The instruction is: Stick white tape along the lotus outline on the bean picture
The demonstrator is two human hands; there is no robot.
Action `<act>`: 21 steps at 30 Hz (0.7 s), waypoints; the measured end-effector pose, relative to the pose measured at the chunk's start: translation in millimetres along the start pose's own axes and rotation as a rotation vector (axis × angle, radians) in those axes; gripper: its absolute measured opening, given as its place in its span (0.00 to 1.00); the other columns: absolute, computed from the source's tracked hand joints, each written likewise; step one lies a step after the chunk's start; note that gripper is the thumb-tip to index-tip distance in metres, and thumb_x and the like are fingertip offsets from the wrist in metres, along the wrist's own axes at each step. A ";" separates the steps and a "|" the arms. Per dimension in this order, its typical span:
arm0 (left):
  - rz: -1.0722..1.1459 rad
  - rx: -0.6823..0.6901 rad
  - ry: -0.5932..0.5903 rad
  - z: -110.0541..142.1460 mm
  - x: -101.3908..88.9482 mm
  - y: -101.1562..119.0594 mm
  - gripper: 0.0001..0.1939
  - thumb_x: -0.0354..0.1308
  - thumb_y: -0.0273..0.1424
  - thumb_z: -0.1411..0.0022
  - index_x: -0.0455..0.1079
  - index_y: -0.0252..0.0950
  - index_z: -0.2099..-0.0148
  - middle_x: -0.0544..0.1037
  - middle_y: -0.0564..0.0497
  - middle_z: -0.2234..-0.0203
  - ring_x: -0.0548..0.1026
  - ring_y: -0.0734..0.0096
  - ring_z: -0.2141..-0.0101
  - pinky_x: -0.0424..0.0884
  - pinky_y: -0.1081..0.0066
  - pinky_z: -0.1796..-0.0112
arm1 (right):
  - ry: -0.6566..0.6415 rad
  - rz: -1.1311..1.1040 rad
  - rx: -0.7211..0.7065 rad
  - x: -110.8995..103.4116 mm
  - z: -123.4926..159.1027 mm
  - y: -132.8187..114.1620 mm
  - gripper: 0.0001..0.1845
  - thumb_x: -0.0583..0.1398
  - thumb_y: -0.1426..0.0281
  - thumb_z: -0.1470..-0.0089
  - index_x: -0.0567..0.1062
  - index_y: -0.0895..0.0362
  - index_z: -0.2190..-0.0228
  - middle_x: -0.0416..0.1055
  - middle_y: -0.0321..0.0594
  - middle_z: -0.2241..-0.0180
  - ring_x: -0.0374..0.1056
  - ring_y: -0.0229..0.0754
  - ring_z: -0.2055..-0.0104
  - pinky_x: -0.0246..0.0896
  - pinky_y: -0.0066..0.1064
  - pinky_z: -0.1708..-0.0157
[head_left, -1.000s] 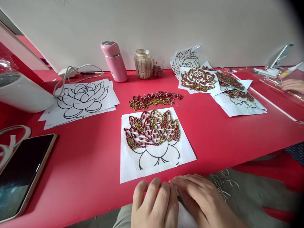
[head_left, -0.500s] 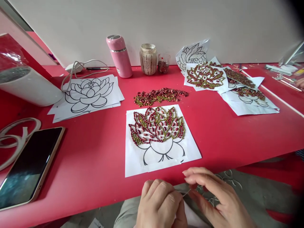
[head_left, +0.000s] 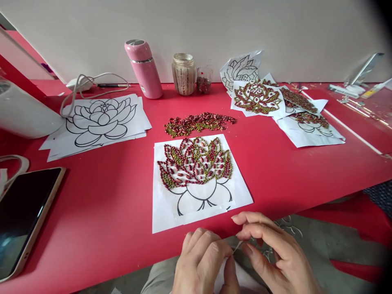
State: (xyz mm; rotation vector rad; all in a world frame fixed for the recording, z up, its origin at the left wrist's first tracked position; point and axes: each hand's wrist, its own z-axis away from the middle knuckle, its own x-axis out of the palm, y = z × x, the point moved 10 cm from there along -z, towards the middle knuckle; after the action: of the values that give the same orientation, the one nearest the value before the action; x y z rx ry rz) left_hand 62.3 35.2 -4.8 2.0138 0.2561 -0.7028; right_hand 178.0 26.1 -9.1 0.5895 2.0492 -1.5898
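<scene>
My left hand [head_left: 204,261] is closed at the table's front edge, its thumb and forefinger on a thin whitish strip [head_left: 237,246]. The strip's far end reaches the thumb tip of my right hand [head_left: 272,249], whose fingers are curved and apart. Just beyond both hands lies a white sheet [head_left: 163,216] with a printed lotus outline. Red and green beans [head_left: 197,161] cover its upper petals, while the lower petals are bare paper. Clear tape [head_left: 205,212] seems to run across the lower part of the drawing.
Behind the sheet is a loose bean pile [head_left: 199,123]. A pink flask [head_left: 143,69], a glass jar [head_left: 183,74] and a small cup [head_left: 203,80] stand at the back. Printed lotus sheets [head_left: 99,122] and a phone [head_left: 29,220] lie left; bean-covered pictures [head_left: 257,98] lie right.
The view has shifted slightly, so things on the table appear further left. Both hands stay close together at the table edge, and the strip between them shows more clearly.
</scene>
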 end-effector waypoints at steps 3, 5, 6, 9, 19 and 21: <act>0.011 -0.020 0.104 -0.4 -5.9 -0.8 0.09 0.46 0.20 0.46 0.59 0.38 0.72 0.67 0.56 0.81 0.63 0.77 0.79 0.60 0.74 0.76 | 0.010 -0.021 0.000 -1.5 -1.7 -1.1 0.04 0.55 0.75 0.48 0.68 0.55 0.70 0.69 0.38 0.63 0.67 0.36 0.58 0.63 0.21 0.60; -0.026 0.014 0.061 -2.1 -3.8 2.1 0.08 0.48 0.20 0.47 0.62 0.38 0.70 0.68 0.55 0.80 0.65 0.77 0.79 0.61 0.74 0.76 | 0.014 -0.011 0.013 -2.7 -2.9 0.9 0.04 0.55 0.75 0.47 0.68 0.55 0.71 0.69 0.38 0.63 0.67 0.37 0.58 0.63 0.22 0.60; -0.071 0.026 0.037 -2.9 -3.6 2.4 0.08 0.49 0.20 0.47 0.63 0.38 0.66 0.70 0.55 0.78 0.66 0.76 0.77 0.62 0.74 0.75 | 0.024 0.008 0.032 -4.5 -3.9 3.9 0.04 0.54 0.74 0.46 0.68 0.55 0.71 0.69 0.39 0.63 0.66 0.38 0.57 0.63 0.23 0.60; -0.226 0.050 0.013 -4.4 -6.8 0.0 0.15 0.53 0.22 0.46 0.63 0.35 0.55 0.73 0.50 0.72 0.68 0.72 0.72 0.65 0.70 0.70 | 0.077 0.094 0.107 -13.0 -9.0 17.3 0.05 0.54 0.71 0.45 0.68 0.55 0.72 0.67 0.41 0.61 0.65 0.40 0.55 0.63 0.26 0.60; -0.384 0.180 0.033 -7.9 8.9 0.2 0.09 0.52 0.23 0.44 0.69 0.33 0.60 0.73 0.48 0.69 0.68 0.66 0.64 0.64 0.66 0.64 | -0.064 0.201 0.153 0.5 -33.4 30.2 0.07 0.52 0.71 0.46 0.67 0.56 0.75 0.64 0.43 0.63 0.62 0.44 0.54 0.61 0.34 0.59; -0.375 0.174 0.011 -9.5 12.9 -2.3 0.09 0.52 0.22 0.44 0.69 0.33 0.60 0.73 0.48 0.69 0.68 0.67 0.65 0.64 0.66 0.64 | -0.079 0.205 0.160 4.1 -34.9 30.9 0.07 0.52 0.73 0.47 0.67 0.56 0.75 0.63 0.43 0.63 0.61 0.44 0.55 0.61 0.33 0.59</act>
State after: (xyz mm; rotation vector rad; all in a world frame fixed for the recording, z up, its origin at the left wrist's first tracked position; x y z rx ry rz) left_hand 75.4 43.2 -10.3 2.1585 0.6076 -0.9751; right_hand 189.5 67.4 -27.9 0.7563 1.7547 -1.6366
